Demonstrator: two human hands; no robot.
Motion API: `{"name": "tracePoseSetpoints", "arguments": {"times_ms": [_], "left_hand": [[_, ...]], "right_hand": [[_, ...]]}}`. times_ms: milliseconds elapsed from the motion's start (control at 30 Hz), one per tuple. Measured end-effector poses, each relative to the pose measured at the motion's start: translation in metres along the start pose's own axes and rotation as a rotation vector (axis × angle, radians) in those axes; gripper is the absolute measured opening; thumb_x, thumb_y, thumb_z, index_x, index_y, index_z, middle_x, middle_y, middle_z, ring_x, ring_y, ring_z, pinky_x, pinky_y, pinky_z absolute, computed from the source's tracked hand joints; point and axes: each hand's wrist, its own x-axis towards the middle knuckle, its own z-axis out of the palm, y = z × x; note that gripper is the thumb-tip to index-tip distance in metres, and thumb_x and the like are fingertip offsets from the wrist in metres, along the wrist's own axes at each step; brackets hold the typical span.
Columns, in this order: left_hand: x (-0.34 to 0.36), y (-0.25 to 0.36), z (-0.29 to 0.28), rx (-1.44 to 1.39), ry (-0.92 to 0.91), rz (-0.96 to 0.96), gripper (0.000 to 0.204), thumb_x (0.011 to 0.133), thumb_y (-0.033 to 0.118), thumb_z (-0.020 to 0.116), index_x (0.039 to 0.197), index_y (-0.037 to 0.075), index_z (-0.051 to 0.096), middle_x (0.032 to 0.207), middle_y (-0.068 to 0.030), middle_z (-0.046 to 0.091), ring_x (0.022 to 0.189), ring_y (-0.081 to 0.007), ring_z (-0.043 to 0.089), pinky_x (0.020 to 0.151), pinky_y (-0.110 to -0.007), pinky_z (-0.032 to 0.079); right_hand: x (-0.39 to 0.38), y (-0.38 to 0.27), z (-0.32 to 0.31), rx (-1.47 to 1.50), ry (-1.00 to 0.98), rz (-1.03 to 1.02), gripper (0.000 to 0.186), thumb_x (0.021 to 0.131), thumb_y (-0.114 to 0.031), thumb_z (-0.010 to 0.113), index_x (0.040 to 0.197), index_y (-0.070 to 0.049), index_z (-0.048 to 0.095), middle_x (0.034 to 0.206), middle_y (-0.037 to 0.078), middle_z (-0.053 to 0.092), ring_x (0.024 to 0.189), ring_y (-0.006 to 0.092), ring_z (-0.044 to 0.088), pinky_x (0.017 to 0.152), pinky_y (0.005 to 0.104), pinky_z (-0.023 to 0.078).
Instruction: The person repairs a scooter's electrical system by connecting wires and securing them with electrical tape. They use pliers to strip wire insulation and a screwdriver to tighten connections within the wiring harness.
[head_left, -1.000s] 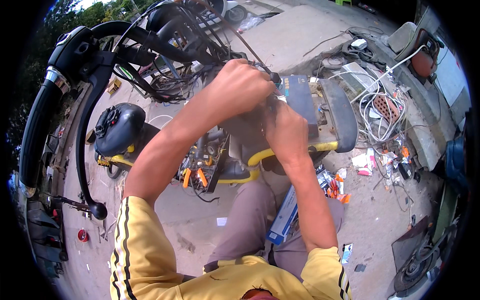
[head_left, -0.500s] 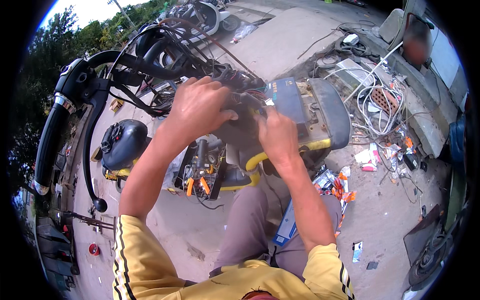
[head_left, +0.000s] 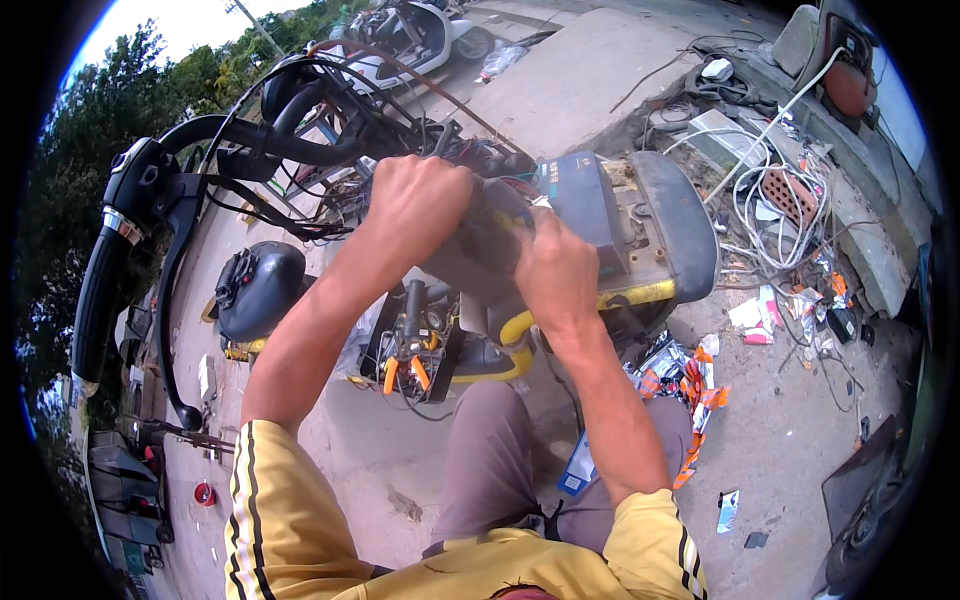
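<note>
Both my hands are at the stripped body of an electric scooter, over a dark panel (head_left: 482, 240) between them. My left hand (head_left: 422, 205) is closed in a fist, knuckles up, beside the bundle of wires (head_left: 480, 158); what its fingers hold is hidden. My right hand (head_left: 557, 275) is closed at the panel's right edge, with a small white connector (head_left: 541, 201) just above its knuckles. Its fingertips are hidden too. Right of it sits a dark blue-grey battery box (head_left: 588, 205), next to the grey seat end (head_left: 675, 230). The yellow frame tube (head_left: 640, 294) runs below.
The handlebar grip (head_left: 105, 280) and brake lever (head_left: 168, 330) stick out at left. Below the panel is an open tool box (head_left: 440, 375) with orange-handled pliers (head_left: 405, 374). Coiled white cable (head_left: 770, 235), a brick (head_left: 788, 197) and torn wrappers (head_left: 700, 400) lie at right.
My left hand has turned, its thumb now tucked out of sight and the knuckles up. The right hand stays nearly in place. The whole view has shifted slightly.
</note>
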Motion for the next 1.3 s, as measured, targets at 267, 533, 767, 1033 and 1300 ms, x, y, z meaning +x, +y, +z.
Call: {"name": "tracePoseSetpoints", "arguments": {"times_ms": [267,533,767,1033,1300], "left_hand": [[-0.007,0.006,-0.011,-0.26,-0.002,-0.092,0.02,0.097,0.024,0.077,0.104,0.006,0.08,0.083,-0.0215,0.077,0.085,-0.0432,0.078,0.076,-0.053,0.062],[-0.026,-0.006,-0.021,-0.43,-0.024,0.028,0.017,0.098,0.02,0.076,0.109,0.007,0.072,0.087,-0.0209,0.076,0.087,-0.0464,0.074,0.079,-0.056,0.059],[-0.025,0.001,-0.027,-0.135,-0.253,0.183,0.038,0.098,0.015,0.072,0.135,0.021,0.078,0.084,-0.0131,0.079,0.082,-0.0368,0.079,0.071,-0.05,0.058],[-0.014,0.008,-0.03,-0.019,-0.342,0.184,0.051,0.099,0.016,0.071,0.149,0.024,0.065,0.08,-0.0129,0.078,0.077,-0.0373,0.079,0.066,-0.05,0.057],[-0.012,0.004,-0.024,-0.143,-0.284,0.101,0.037,0.097,0.021,0.075,0.133,0.015,0.074,0.082,-0.0178,0.078,0.082,-0.0417,0.078,0.071,-0.054,0.058]], "right_hand": [[0.004,0.003,0.0,-0.04,-0.005,0.045,0.023,0.103,-0.011,0.072,0.121,0.004,0.071,0.101,0.024,0.079,0.083,0.0459,0.079,0.071,0.0535,0.064],[-0.038,-0.016,-0.015,0.173,0.111,-0.066,0.016,0.103,-0.01,0.075,0.115,-0.001,0.072,0.101,0.011,0.078,0.08,0.0402,0.076,0.071,0.0502,0.062],[-0.031,-0.022,-0.018,0.63,-0.425,0.477,0.054,0.109,-0.016,0.064,0.156,0.01,0.057,0.073,0.02,0.074,0.07,0.032,0.077,0.072,0.0456,0.058],[-0.01,-0.033,-0.022,0.918,-0.75,0.743,0.089,0.111,-0.016,0.064,0.179,-0.002,0.008,0.078,0.013,0.073,0.058,0.019,0.069,0.049,0.0354,0.054],[-0.023,-0.016,0.0,1.214,-0.699,0.723,0.084,0.106,-0.014,0.07,0.174,-0.007,0.022,0.076,0.01,0.07,0.054,0.0164,0.062,0.044,0.0332,0.046]]}}
